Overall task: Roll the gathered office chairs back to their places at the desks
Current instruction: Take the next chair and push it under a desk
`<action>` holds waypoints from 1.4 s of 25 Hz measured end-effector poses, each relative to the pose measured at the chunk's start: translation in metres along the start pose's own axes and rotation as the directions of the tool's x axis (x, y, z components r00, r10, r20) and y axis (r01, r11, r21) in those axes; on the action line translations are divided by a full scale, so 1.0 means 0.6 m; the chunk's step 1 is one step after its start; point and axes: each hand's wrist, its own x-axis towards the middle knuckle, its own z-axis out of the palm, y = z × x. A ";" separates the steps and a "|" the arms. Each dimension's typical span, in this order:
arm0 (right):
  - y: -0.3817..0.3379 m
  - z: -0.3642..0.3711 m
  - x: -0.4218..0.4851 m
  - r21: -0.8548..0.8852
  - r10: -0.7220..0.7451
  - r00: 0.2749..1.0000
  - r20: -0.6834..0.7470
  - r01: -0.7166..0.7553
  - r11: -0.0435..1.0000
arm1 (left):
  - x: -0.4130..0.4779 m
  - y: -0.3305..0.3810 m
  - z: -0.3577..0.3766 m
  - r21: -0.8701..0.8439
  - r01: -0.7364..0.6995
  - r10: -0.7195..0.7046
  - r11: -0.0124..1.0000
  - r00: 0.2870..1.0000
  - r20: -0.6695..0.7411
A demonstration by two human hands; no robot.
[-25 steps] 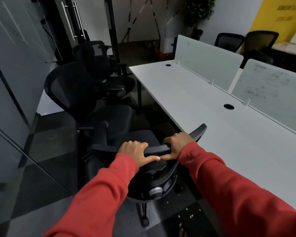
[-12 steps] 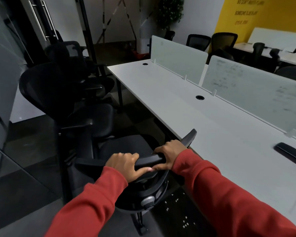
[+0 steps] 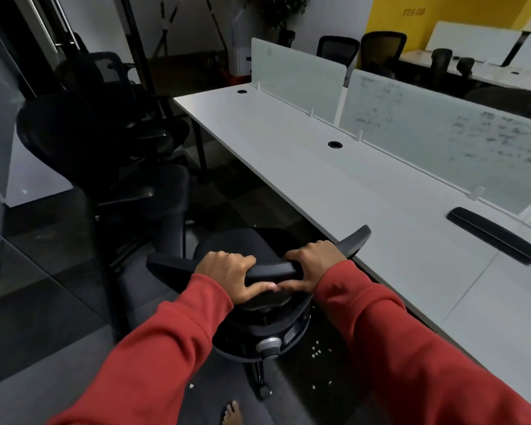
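My chair (image 3: 236, 245) is black and sits just beside the long edge of the tabletop (image 3: 334, 191). Its legs are mostly hidden under it, and I see only one wheel (image 3: 265, 392). The right tip of its back pokes over the tabletop edge, but I cannot tell if it touches.

My left grip (image 3: 227, 273) and right grip (image 3: 315, 265) are both curled tight round the top bar of the chair back. They are side by side, with the thumbs meeting under the bar. My red sleeves (image 3: 153, 357) are cut off at the bottom. One bare foot (image 3: 232, 412) peeks in there too.

To the left it is very dark. I can make out two more chairs, a near one (image 3: 74, 142) and a far one (image 3: 104, 72), close together.

Behind the tabletop stand two screens (image 3: 298, 72), and two chair backs (image 3: 338, 50) show past them. The other shapes back there are too blurry to tell.

The tabletop has two round holes (image 3: 334, 144) and one long black bar (image 3: 493, 236) lying flat.

The top bar is smooth, hard and curved. The seat looks like rough cloth. A round silver knob (image 3: 269, 345) sits low on the back. The tabletop is flat, white and smooth. The screens are milky, with faint scribbles I cannot read. Small white bits (image 3: 315, 351) lie on the dark floor.
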 end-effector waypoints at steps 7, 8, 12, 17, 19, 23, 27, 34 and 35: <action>0.002 -0.005 -0.046 -0.039 0.193 0.981 -0.020 -0.194 0.980 | 0.043 0.014 0.009 -0.042 -0.113 0.114 0.993 0.993 0.033; 0.005 -0.004 -0.047 -0.044 0.218 0.976 -0.023 -0.218 0.975 | 0.053 0.012 0.013 -0.044 -0.132 0.133 0.990 0.990 0.036; 0.013 -0.002 -0.040 -0.051 0.323 0.946 -0.027 -0.324 0.945 | 0.093 -0.003 0.027 -0.090 -0.210 0.216 0.974 0.974 0.065; 0.011 -0.003 0.004 -0.079 0.450 0.893 -0.014 -0.450 0.890 | 0.154 -0.051 0.044 -0.181 -0.318 0.342 0.931 0.932 0.120; 0.007 -0.007 0.029 -0.096 0.499 0.867 0.001 -0.497 0.863 | 0.182 -0.076 0.052 -0.178 -0.342 0.370 0.923 0.916 0.157; -0.005 -0.012 0.083 -0.122 0.594 0.804 0.020 -0.588 0.800 | 0.235 -0.129 0.077 -0.196 -0.399 0.437 0.896 0.873 0.216; -0.012 -0.012 0.138 -0.110 0.661 0.749 0.044 -0.654 0.749 | 0.286 -0.174 0.096 -0.205 -0.469 0.508 0.859 0.829 0.234; -0.017 0.003 0.226 -0.095 0.712 0.701 0.043 -0.706 0.701 | 0.363 -0.254 0.139 -0.276 -0.572 0.627 0.773 0.757 0.185; -0.017 0.003 0.236 -0.097 0.718 0.695 0.040 -0.712 0.695 | 0.372 -0.261 0.143 -0.276 -0.584 0.638 0.763 0.749 0.179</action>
